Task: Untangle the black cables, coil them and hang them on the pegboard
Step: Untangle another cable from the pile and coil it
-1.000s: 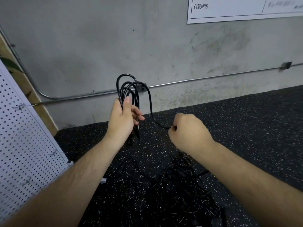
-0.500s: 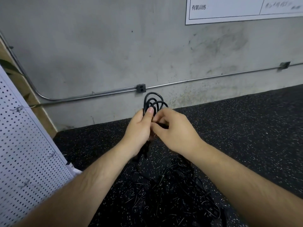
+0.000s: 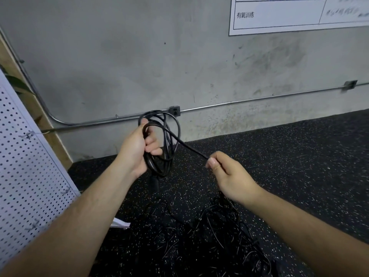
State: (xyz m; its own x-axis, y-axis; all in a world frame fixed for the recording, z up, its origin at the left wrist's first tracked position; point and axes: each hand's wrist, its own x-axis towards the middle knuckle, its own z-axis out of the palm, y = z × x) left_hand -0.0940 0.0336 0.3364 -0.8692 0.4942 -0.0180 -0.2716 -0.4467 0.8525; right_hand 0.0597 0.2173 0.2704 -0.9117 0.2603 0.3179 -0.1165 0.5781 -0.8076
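The left hand (image 3: 137, 148) is clenched around a gathered coil of black cable (image 3: 159, 140), held up in front of the wall outlet (image 3: 175, 111) so the loops hang free. The right hand (image 3: 229, 174) pinches the running strand (image 3: 189, 148) just right of the coil, drawing it taut, likely to feed another loop. More tangled cables (image 3: 219, 232) lie on the floor below; the pegboard (image 3: 26, 166) leans left of the coil.
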